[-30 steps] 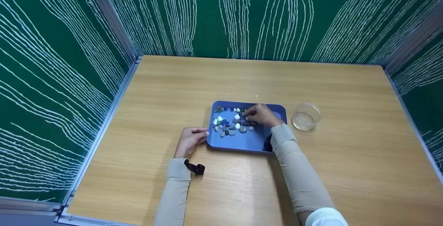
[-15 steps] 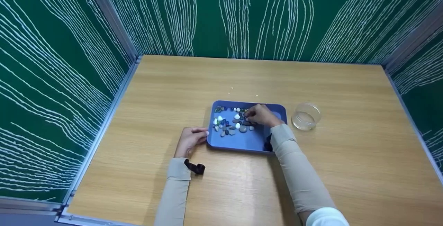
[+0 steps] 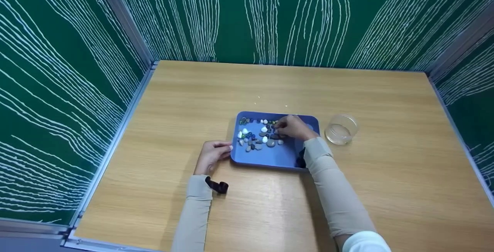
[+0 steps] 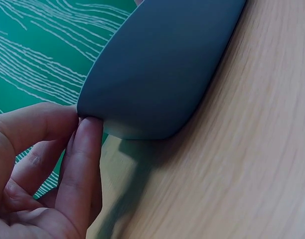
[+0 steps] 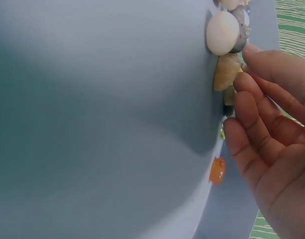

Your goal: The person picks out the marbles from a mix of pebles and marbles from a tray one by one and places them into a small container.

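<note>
A blue tray [image 3: 266, 159] lies on the table, with white, grey and dark pebbles, blue beads and small glass pieces across its left and middle. My left hand [image 3: 211, 155] pinches the tray's left rim; the left wrist view shows thumb and fingers at its corner. Over the tray's upper middle, my right hand [image 3: 294, 127] reaches down with bent fingers among the dark stones. In the right wrist view its fingertips are right at a tan pebble [image 5: 227, 72], beside a white pebble [image 5: 223, 33]. I cannot tell whether they hold a stone.
A clear round container [image 3: 341, 129] stands right of the tray. An orange piece [image 5: 218, 171] lies in the tray below the right fingers. Tiny white crumbs [image 3: 286, 105] are behind the tray. Green panels with white lines [image 3: 231, 20] enclose the table.
My right hand has shifted slightly right, showing more of the dark stones by its fingertips. My left hand stays on the rim.
</note>
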`<state>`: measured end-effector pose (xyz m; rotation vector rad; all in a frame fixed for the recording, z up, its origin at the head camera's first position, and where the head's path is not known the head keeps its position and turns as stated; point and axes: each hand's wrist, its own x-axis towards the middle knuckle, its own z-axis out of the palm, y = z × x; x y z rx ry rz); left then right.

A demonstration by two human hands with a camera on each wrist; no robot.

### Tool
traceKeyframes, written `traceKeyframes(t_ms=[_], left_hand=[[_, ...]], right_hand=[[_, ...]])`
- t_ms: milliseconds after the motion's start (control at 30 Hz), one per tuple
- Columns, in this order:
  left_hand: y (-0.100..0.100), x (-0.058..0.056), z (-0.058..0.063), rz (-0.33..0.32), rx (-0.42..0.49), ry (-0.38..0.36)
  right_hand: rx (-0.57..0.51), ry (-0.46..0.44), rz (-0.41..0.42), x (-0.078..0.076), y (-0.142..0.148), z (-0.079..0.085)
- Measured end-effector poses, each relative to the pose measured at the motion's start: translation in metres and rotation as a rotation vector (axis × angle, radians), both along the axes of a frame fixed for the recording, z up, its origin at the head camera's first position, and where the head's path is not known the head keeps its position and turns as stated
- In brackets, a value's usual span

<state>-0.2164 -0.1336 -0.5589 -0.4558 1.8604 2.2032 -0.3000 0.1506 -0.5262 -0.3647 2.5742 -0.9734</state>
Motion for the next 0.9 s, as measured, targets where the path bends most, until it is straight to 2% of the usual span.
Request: traceKeyframes(t_ms=[300, 600, 900], left_hand=[[0.000, -0.001, 0.000, 0.003, -0.007, -0.012], [0.000, -0.001, 0.000, 0.014, 0.007, -0.017], [0.000, -0.001, -0.002, -0.007, -0.016, 0.011]], right_hand=[[-0.001, -0.003, -0.011, 0.001, 0.005, 0.006], [0.009, 0.065, 0.002, 0.001, 0.016, 0.014], [-0.021, 0.130, 0.033, 0.001, 0.030, 0.017]])
